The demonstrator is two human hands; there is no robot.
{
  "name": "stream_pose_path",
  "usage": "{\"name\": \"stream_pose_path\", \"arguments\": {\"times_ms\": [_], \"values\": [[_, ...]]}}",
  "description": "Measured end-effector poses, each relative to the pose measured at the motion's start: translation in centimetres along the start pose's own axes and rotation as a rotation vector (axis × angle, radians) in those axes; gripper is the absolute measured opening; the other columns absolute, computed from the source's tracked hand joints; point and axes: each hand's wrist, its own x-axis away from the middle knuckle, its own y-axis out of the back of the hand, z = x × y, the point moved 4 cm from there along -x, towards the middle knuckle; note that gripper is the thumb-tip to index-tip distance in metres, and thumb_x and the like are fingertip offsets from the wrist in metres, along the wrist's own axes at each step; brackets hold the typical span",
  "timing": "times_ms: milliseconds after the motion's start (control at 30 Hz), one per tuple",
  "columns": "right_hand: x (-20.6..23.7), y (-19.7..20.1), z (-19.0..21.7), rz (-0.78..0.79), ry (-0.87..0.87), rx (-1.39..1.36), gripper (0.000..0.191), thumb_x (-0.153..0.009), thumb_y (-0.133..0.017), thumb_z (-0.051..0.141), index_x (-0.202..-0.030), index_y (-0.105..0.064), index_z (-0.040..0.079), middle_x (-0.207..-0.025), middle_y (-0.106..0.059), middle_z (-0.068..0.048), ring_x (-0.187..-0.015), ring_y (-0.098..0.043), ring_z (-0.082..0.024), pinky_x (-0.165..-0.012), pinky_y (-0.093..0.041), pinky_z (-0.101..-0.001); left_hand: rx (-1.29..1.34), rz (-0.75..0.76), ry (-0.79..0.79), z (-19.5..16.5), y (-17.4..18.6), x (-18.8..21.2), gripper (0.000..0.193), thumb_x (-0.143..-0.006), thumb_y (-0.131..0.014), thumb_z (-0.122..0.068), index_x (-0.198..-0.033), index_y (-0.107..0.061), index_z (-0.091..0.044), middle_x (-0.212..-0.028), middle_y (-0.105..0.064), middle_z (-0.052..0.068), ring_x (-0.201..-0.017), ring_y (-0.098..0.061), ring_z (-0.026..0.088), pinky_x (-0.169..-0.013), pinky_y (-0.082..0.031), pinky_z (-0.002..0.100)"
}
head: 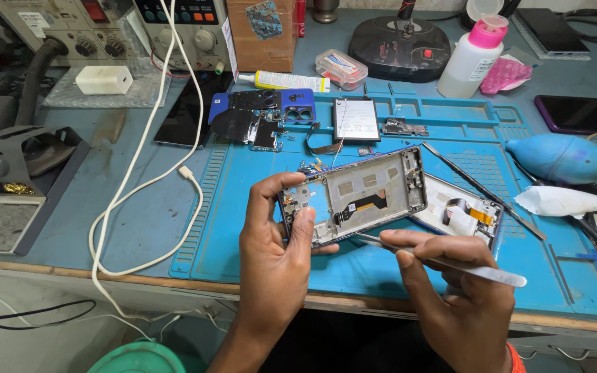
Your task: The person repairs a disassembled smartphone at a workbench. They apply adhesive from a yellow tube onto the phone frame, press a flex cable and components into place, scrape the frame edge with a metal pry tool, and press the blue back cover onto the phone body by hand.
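Left hand [271,242] grips opened phone frame [354,195] above tabletop's near edge, long axis left-right (right end tilted up). Right hand [450,290] pinches tweezers [443,261], tip at frame's lower edge; contact unclear.

Just beyond my right hand a second opened phone [459,213] lies on the blue work mat [257,221], with a thin black pry tool [481,188] slanting past it. Farther right of that hand sit a blue rubber air blower [564,158] and a crumpled white tissue [561,201]. Well beyond my left hand are a blue phone back cover with loose boards [264,116] and a flat battery [356,119]. A white cable [148,148] loops to the left of my left hand, and a pink-capped white bottle [473,59] stands far behind my right hand.
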Motion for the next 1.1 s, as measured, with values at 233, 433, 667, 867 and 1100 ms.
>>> {"name": "stream_pose_path", "arguments": {"times_ms": [233,433,667,867,1100], "values": [[0.0,0.1,0.2,-0.017,-0.005,-0.005,0.026,-0.094,-0.064,-0.010,-0.112,-0.049,0.000,-0.114,-0.073,-0.026,-0.112,-0.075,-0.030,-0.098,-0.065,-0.0393,0.007,-0.002,0.006,-0.2,0.0,0.0,0.032,-0.101,-0.051,-0.002,-0.132,-0.046,-0.005,-0.126,-0.057,0.009,-0.098,-0.076,0.018,-0.070,-0.066,0.032],[0.0,0.0,0.3,-0.002,0.009,-0.012,0.025,-0.094,-0.064,-0.011,-0.112,-0.050,0.001,-0.114,-0.073,-0.026,-0.115,-0.075,-0.031,-0.099,-0.064,-0.0395,0.033,0.004,0.018,-0.1,0.0,0.0,0.032,-0.101,-0.051,-0.002,-0.133,-0.046,-0.005,-0.124,-0.060,0.010,-0.097,-0.076,0.017,-0.070,-0.066,0.032],[-0.1,0.2,0.1,-0.009,-0.037,-0.021,0.024,-0.095,-0.064,-0.010,-0.111,-0.050,0.001,-0.111,-0.075,-0.023,-0.110,-0.075,-0.028,-0.096,-0.063,-0.0366,0.023,0.014,0.001,0.1,0.0,0.2,0.031,-0.102,-0.052,-0.001,-0.132,-0.047,-0.004,-0.121,-0.062,0.010,-0.094,-0.076,0.016,-0.072,-0.066,0.032],[-0.8,0.1,0.1,0.015,-0.078,-0.026,0.024,-0.094,-0.064,-0.008,-0.110,-0.049,0.002,-0.109,-0.076,-0.021,-0.106,-0.078,-0.025,-0.092,-0.065,-0.0347,-0.046,0.024,-0.046,-0.1,-0.1,0.4,0.029,-0.101,-0.053,0.000,-0.130,-0.049,-0.004,-0.119,-0.063,0.009,-0.092,-0.076,0.014,-0.070,-0.066,0.031],[-1.2,0.2,-0.2,-0.037,-0.229,-0.058,0.019,-0.094,-0.064,-0.007,-0.108,-0.052,0.000,-0.107,-0.078,-0.023,-0.100,-0.077,-0.026,-0.087,-0.062,-0.0359,-0.076,0.011,-0.032,0.0,0.0,0.4,0.028,-0.102,-0.053,-0.002,-0.130,-0.050,-0.004,-0.115,-0.065,0.011,-0.089,-0.077,0.015,-0.069,-0.066,0.031]]}}
